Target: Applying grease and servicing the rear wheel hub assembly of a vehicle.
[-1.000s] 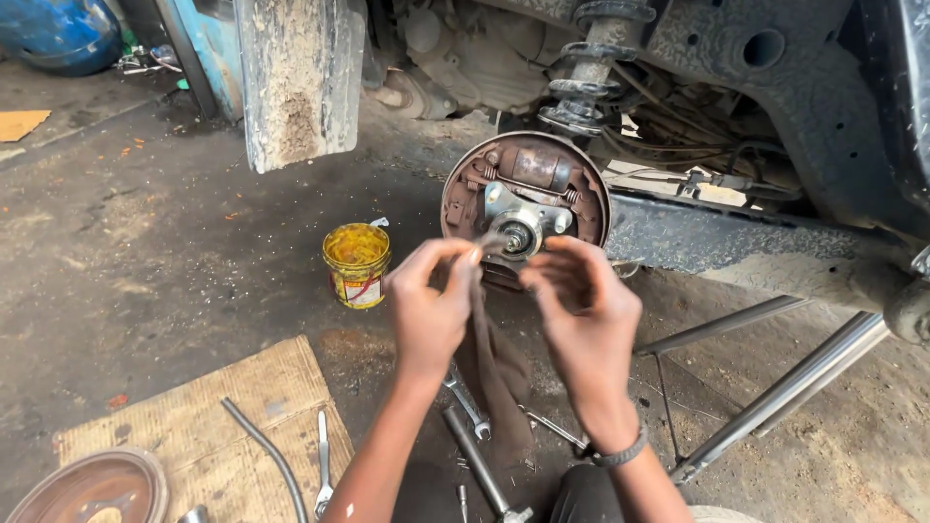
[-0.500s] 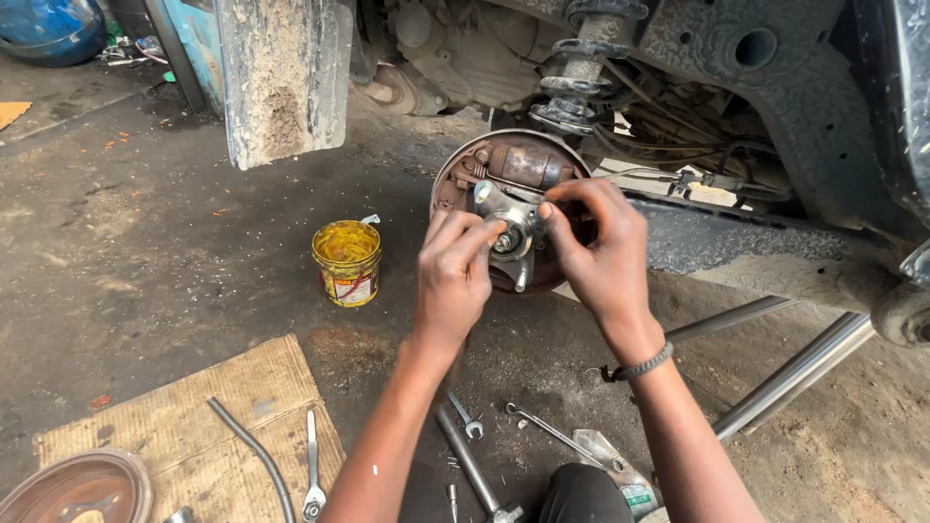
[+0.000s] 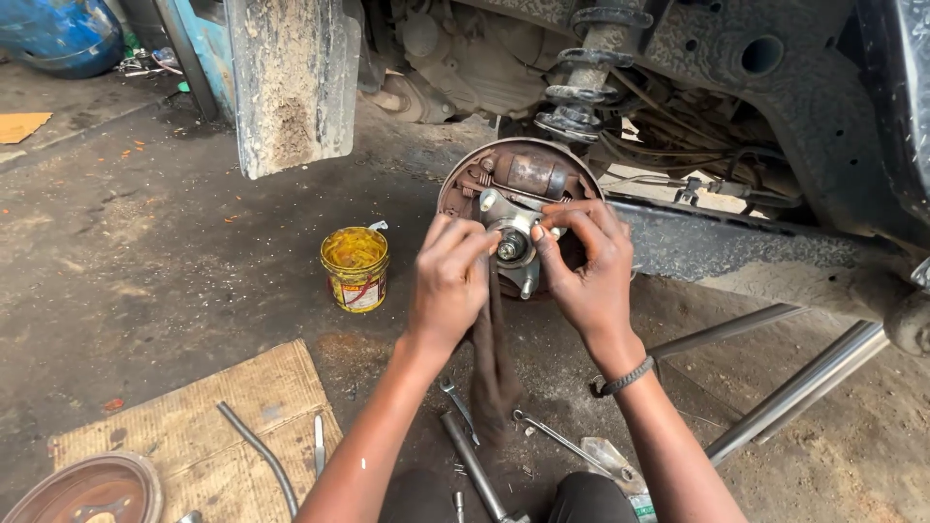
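A rusty round brake assembly (image 3: pixel 528 174) with springs and a metal hub (image 3: pixel 511 244) at its middle hangs under the raised vehicle. My left hand (image 3: pixel 449 281) is at the hub's left side, pinching a dark rag (image 3: pixel 494 368) that hangs down from it. My right hand (image 3: pixel 586 266) presses on the hub's right side, fingers curled over its upper flange. A dark band sits on my right wrist.
An open yellow grease tin (image 3: pixel 355 267) stands on the floor to the left. Wrenches (image 3: pixel 455 402) and a bar (image 3: pixel 475 470) lie below my hands. A cardboard sheet (image 3: pixel 194 416), a bent rod (image 3: pixel 260 455), a brake drum (image 3: pixel 87 489), jack bars (image 3: pixel 794 387) and a mud flap (image 3: pixel 291 87).
Both hands moved up from in front of the hub onto it. The rag came up with my left hand. The camera moved closer.
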